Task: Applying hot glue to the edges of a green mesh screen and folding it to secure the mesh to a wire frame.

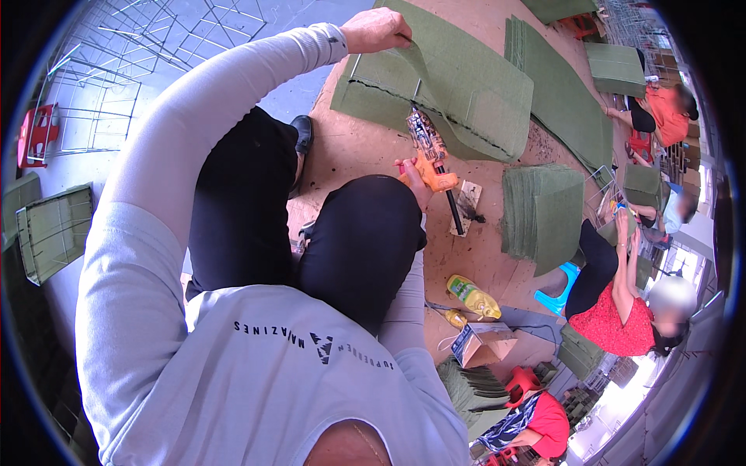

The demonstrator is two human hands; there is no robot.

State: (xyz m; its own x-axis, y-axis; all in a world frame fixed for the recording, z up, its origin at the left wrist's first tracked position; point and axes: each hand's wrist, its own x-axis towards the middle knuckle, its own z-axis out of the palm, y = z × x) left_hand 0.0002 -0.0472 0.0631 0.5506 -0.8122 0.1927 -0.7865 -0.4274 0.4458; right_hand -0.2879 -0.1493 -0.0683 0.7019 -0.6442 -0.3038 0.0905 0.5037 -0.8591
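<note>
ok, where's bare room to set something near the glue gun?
Bare brown surface: between black shoe and orange glue gun; between stained board and yellow bottle. Crowded: by the open box, and past the glue gun, where green sheets lie.

Blue-gry flr [295, 89], red stool [33, 151] L, blue stool [569, 278] & brt light [610, 415] R.

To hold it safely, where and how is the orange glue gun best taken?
Probably take the glue gun by its orange handle, from the near side: its wrapped front points away toward the green sheet, and the black stick juts out behind.
</note>
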